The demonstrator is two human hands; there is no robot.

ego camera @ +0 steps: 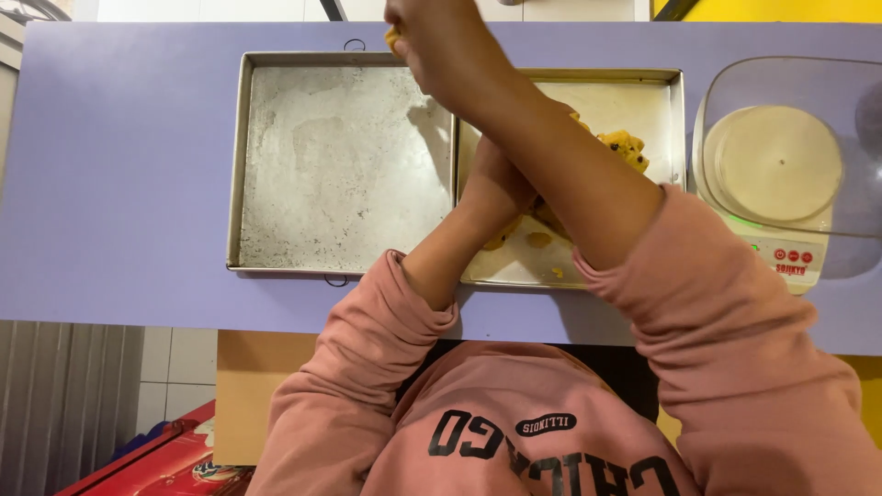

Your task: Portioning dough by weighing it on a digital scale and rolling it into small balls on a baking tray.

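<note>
That dough (pixel 627 149) in the right tray (pixel 663 92) looks soft and sticky, so pinch lightly like your right hand (pixel 441 50), fingertips closed on a dough bit (pixel 392 39); can't tell your left hand (pixel 496 184) fingers.

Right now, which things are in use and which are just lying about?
In use: floured rectangular metal tray; second rectangular metal tray holding yellow chip-studded dough; small yellow dough piece pinched by right hand; left hand at the dough.
Lying about: white kitchen scale under clear plastic bowl; red box.

Two metal trays (pixel 243 165), one kitchen scale (pixel 790 253), two hands (pixel 441 50).
</note>
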